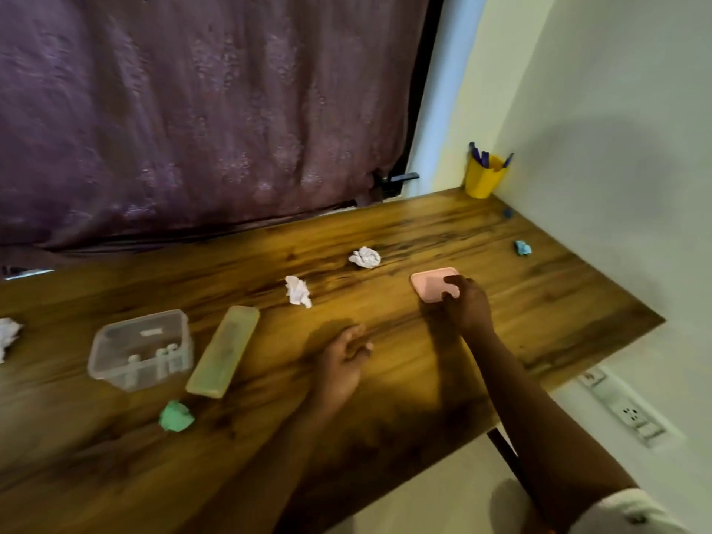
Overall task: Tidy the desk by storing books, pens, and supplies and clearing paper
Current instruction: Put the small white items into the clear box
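Right hand (468,302) grips the flat pink rectangular lid (431,285) on the wooden desk (539,302), well right of the clear plastic container (140,348); left hand (343,356) relaxed, empty; hazard: a shallow edge grip may let the lid slip.

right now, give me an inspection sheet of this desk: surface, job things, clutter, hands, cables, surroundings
surface: wooden desk, streaked grain, shadowed near the front edge
job's things: flat pink case; clear box with small white items inside; long yellowish case beside it; yellow pen cup with pens, far right corner
clutter: white paper balls, one more at the left edge; green paper ball; light blue paper ball
hands: right hand grips the flat pink case's near corner; left hand loosely open over the desk, holding nothing
cables: nothing seen
surroundings: purple curtain behind; pale wall; wall sockets below desk level
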A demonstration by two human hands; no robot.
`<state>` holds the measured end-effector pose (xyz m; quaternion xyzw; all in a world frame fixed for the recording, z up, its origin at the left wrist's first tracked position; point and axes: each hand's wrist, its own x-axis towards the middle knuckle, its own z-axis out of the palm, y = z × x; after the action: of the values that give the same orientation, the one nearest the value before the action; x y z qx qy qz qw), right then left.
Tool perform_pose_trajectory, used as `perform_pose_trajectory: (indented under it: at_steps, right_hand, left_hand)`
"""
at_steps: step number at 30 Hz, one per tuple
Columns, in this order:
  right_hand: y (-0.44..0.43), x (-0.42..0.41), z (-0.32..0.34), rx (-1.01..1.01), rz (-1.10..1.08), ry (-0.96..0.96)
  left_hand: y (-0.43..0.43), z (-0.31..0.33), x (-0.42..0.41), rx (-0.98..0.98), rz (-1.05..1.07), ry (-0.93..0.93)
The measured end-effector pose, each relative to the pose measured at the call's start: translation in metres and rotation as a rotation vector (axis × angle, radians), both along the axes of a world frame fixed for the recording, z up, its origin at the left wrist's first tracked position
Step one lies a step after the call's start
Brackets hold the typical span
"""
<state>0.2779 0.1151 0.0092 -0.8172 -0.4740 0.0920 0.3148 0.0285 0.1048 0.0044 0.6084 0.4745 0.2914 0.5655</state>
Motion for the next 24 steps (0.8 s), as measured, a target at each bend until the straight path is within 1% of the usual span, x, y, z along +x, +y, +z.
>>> perform_pose_trajectory:
  at_steps: [3, 7, 11, 16, 18, 21, 24]
  right_hand:
    - [0.01, 0.025, -0.003, -0.159, -0.1, 0.059]
    - [0.028, 0.044, 0.0, -0.256, -0.082, 0.115]
    - [0.041, 0.054, 0.003, -0.294, -0.094, 0.186]
    - [0.027, 0.055, 0.006, -0.203, -0.177, 0.259]
    - [0.011, 0.041, 0.011, -0.126, -0.153, 0.24]
    - [-0.015, 0.001, 0.026, 0.052, -0.028, 0.17]
    - [-0.038, -0.045, 0.041, 0.183, 0.129, 0.241]
  left_hand:
    - [0.034, 0.001, 0.08, -0.266, 0.009, -0.047]
    - [0.067, 0.018, 0.148, -0.408, 0.107, -0.054]
    - [0.079, 0.032, 0.179, -0.511, 0.146, -0.129]
    - [0.064, 0.042, 0.167, -0.613, 0.185, -0.183]
    - [0.053, 0.041, 0.151, -0.538, 0.25, -0.192]
    - [0.031, 0.037, 0.109, -0.272, 0.365, -0.248]
    - [-0.001, 0.049, 0.041, -0.027, 0.437, -0.354]
